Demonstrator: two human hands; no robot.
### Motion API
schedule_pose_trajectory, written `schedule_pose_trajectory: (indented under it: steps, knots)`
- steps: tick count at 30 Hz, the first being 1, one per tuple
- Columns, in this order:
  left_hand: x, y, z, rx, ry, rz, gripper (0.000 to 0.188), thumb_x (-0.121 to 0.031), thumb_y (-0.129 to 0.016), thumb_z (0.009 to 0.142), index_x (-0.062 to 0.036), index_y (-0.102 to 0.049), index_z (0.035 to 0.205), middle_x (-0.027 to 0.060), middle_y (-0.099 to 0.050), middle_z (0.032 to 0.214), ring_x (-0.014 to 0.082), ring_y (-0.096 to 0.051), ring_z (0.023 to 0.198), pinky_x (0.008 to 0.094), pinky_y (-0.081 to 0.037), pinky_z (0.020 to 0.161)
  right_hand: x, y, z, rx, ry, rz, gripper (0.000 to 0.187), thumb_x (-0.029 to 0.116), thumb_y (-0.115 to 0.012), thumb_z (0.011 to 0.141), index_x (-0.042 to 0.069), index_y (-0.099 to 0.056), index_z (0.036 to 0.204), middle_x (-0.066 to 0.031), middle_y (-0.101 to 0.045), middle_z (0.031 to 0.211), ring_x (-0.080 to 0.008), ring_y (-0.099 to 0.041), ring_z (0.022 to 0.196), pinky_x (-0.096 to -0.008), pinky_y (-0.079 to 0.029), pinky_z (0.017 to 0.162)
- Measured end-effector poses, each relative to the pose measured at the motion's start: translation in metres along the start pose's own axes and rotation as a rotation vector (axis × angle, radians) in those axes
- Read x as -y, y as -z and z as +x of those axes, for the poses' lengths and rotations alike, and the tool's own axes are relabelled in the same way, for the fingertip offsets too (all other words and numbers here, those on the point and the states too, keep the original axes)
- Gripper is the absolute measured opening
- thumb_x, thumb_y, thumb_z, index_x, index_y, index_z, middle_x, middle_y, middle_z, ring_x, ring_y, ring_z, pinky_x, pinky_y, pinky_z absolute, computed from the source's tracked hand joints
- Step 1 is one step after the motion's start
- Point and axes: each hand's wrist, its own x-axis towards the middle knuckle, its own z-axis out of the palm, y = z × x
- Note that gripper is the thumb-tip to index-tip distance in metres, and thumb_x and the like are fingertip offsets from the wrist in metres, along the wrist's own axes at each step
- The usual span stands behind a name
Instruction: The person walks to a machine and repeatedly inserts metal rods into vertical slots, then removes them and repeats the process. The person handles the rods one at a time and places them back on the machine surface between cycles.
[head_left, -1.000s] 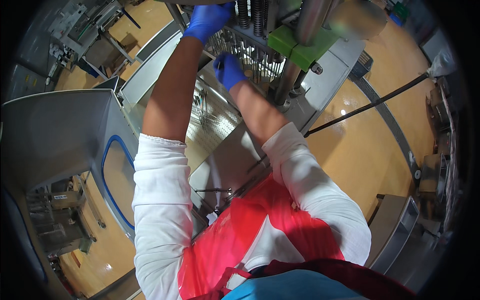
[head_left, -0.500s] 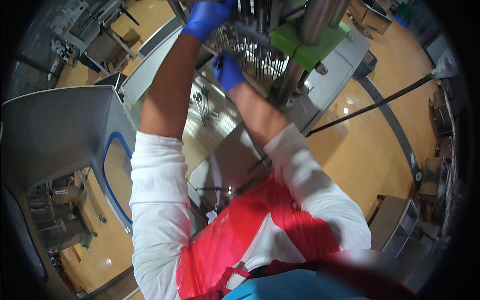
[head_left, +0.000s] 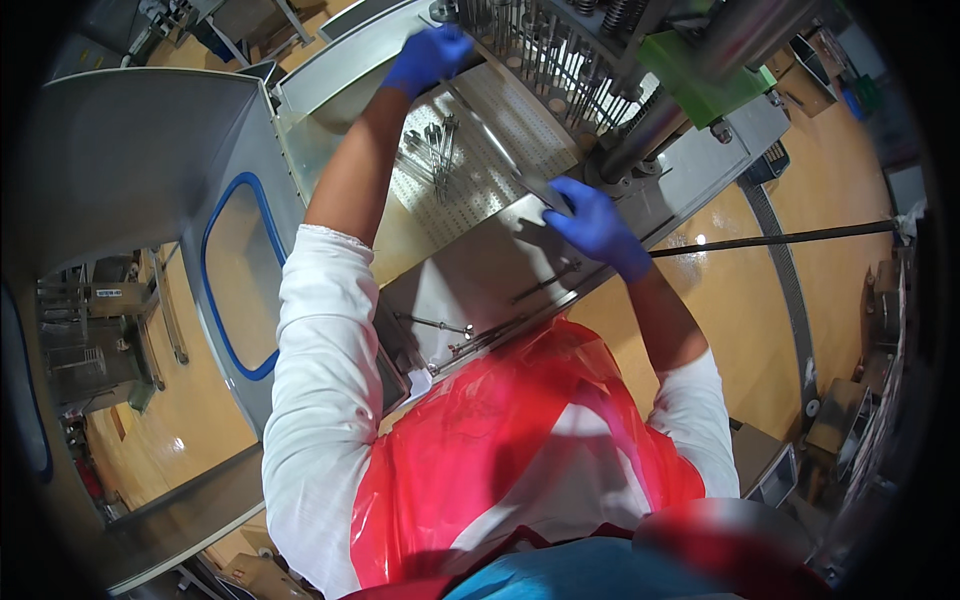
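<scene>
We are gripping a long thin steel rod point(head_left: 500, 140) at both ends, left hand point(head_left: 428, 58) fingers curled round its far end, right hand point(head_left: 596, 226) fingers pinching the near end, over the perforated steel bench point(head_left: 470, 190); glove-slip risking it snagging the hanging needle rack point(head_left: 545, 45).

A long, thin, flat metal strip point(head_left: 505, 140) is seen in the upper middle of the frame, running diagonally from upper left to lower right above a perforated steel plate point(head_left: 470, 185), gripped at both ends.
</scene>
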Motion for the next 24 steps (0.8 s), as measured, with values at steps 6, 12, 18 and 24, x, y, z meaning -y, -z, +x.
schedule_pose_trajectory:
  steps: [6, 12, 18, 24]
  knots:
    - [0.136, -0.074, -0.091, 0.309, 0.783, 0.247, 0.048, -0.045, -0.068, 0.085, -0.0037, -0.074, 0.109, 0.0167, -0.073, 0.109, 0.0310, -0.072, 0.097, 0.0399, -0.057, 0.086, -0.024, 0.025, -0.063, -0.017, -0.064, -0.505, 0.032, 0.020, -0.072, 0.081, 0.006, -0.067, 0.110, -0.0159, -0.065, 0.093, -0.0369, -0.065, 0.089, -0.0446, -0.053, 0.079]
    - [0.174, -0.095, -0.134, -0.051, 1.053, 0.015, 0.044, -0.043, -0.068, 0.084, -0.0068, -0.074, 0.109, 0.0144, -0.071, 0.117, 0.0293, -0.070, 0.106, 0.0396, -0.055, 0.089, -0.034, 0.021, -0.069, -0.208, 0.121, -0.575, 0.039, 0.024, -0.076, 0.079, 0.007, -0.068, 0.114, -0.0149, -0.066, 0.105, -0.0371, -0.063, 0.101, -0.0450, -0.051, 0.088]
    - [0.146, -0.111, -0.138, -0.125, 1.156, -0.344, 0.029, -0.032, -0.073, 0.086, -0.0034, -0.072, 0.088, 0.0132, -0.071, 0.086, 0.0235, -0.072, 0.067, 0.0374, -0.062, 0.062, -0.042, 0.016, -0.073, -0.301, 0.104, -0.549, 0.038, 0.025, -0.077, 0.079, 0.009, -0.068, 0.112, -0.0138, -0.065, 0.109, -0.0363, -0.062, 0.103, -0.0459, -0.050, 0.090]
    - [0.189, -0.090, -0.158, -0.084, 0.627, -0.453, 0.017, -0.013, -0.080, 0.078, -0.0019, -0.068, 0.084, 0.0110, -0.063, 0.078, 0.0270, -0.069, 0.069, 0.0427, -0.064, 0.060, -0.041, 0.015, -0.071, -0.298, 0.147, -0.548, 0.039, 0.026, -0.077, 0.078, 0.010, -0.068, 0.112, -0.0135, -0.066, 0.108, -0.0359, -0.062, 0.102, -0.0460, -0.051, 0.088]
